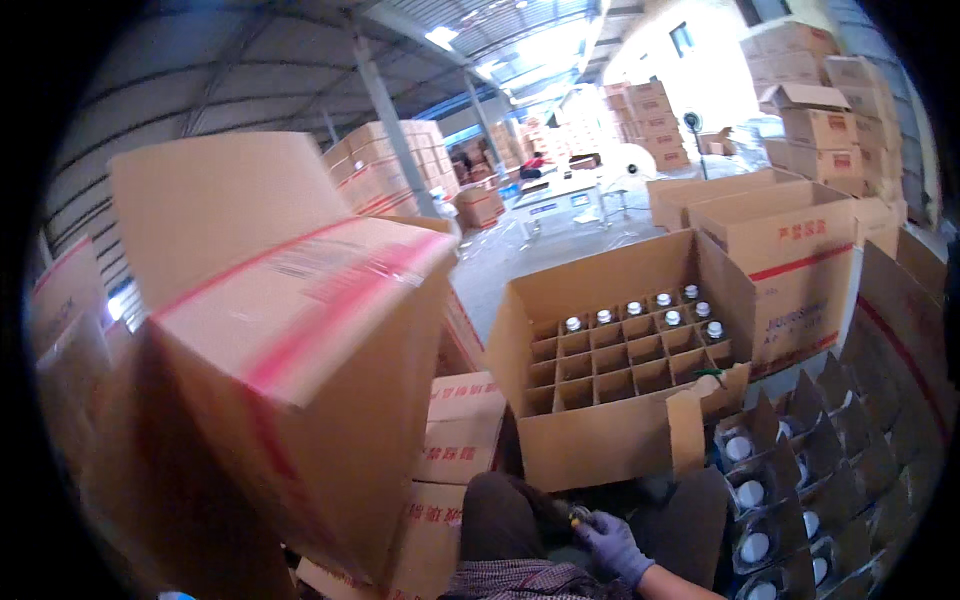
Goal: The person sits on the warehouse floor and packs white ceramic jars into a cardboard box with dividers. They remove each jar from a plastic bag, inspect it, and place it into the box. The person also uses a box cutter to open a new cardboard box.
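Observation:
My right hand (612,545), in a lavender glove, is low between my knees. Its fingers are closed around something small and dark with an orange-yellow spot, too small to name. Ahead of it stands an open cardboard box (590,450) with a grid of cardboard dividers (615,385). Several white-capped bottles (634,308) fill its far row and part of its right side; other cells have no bottle in them. My left hand does not show. On the left a large cardboard box (340,440) with a pink-red stripe looms close, its flap (220,200) raised.
At the right, another divided box holds several bottles with white caps (750,493). Open cartons (790,270) stand behind it. Flat or closed cardboard (458,440) lies beside my left knee. Farther off are stacked boxes (815,130), a white table (555,200) and a steel post (385,110).

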Motion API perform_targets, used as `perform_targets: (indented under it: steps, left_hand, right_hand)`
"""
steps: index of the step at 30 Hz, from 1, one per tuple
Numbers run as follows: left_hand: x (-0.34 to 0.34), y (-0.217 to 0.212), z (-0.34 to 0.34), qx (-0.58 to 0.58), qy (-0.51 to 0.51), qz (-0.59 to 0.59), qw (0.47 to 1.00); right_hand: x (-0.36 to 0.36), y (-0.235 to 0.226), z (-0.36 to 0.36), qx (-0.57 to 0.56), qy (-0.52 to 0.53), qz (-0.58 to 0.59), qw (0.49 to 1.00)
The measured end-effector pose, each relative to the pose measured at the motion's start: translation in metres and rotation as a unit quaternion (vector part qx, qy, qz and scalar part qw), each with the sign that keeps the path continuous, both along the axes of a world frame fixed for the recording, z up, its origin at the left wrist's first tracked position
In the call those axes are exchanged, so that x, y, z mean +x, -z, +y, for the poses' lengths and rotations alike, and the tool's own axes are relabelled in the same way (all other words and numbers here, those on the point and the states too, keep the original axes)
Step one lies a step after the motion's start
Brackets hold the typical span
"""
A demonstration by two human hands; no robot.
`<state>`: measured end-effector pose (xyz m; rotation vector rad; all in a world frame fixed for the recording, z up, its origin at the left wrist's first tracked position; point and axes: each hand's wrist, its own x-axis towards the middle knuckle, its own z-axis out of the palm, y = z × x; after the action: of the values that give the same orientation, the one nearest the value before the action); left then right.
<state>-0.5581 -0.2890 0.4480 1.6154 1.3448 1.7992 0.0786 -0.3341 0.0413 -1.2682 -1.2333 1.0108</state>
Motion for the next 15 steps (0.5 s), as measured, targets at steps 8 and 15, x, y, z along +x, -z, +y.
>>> perform_targets:
  steps: [8,15]
  left_hand:
    - [-0.011,0.166,-0.015,-0.085,0.096,-0.140,0.982]
    - [-0.012,0.177,0.012,-0.149,0.163,0.041,0.974]
  right_hand:
    - [-0.088,-0.211,0.059,0.345,0.117,0.197,0.910]
    - [-0.128,-0.123,0.115,0.238,0.192,0.000,0.952]
